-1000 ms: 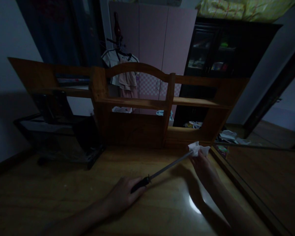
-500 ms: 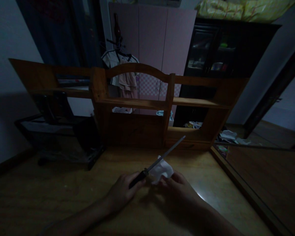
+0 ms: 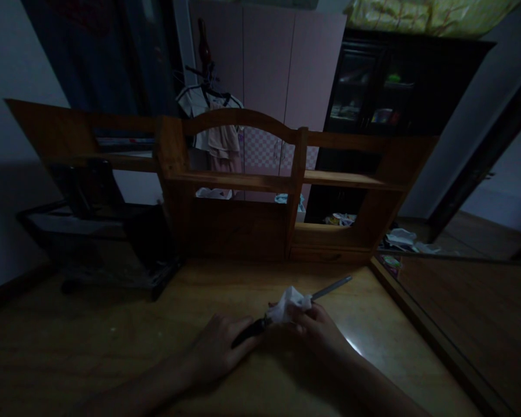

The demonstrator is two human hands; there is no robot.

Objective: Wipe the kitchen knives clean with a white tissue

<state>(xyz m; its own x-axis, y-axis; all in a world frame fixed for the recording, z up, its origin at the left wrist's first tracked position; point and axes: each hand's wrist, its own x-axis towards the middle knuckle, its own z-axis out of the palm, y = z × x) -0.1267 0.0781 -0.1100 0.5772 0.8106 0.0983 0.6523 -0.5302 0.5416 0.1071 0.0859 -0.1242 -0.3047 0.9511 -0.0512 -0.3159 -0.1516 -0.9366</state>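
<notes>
My left hand (image 3: 215, 349) is closed round the black handle of a long steel sharpening rod (image 3: 330, 286), which points up and to the right, low over the wooden desk (image 3: 113, 336). My right hand (image 3: 319, 330) pinches a crumpled white tissue (image 3: 289, 302) around the rod close to the handle. The rod's bare tip sticks out past the tissue. The room is dim.
A wooden shelf unit (image 3: 243, 179) stands at the back of the desk. A dark tray-like object (image 3: 91, 231) sits at the left. Behind are a pink wardrobe (image 3: 269, 75), hanging clothes (image 3: 217, 127) and a dark glass cabinet (image 3: 373, 98). The desk's right edge (image 3: 417, 324) runs diagonally.
My right hand slid the tissue from the rod's tip down to near the handle. The rod first tilted upward, then dropped lower toward the desk.
</notes>
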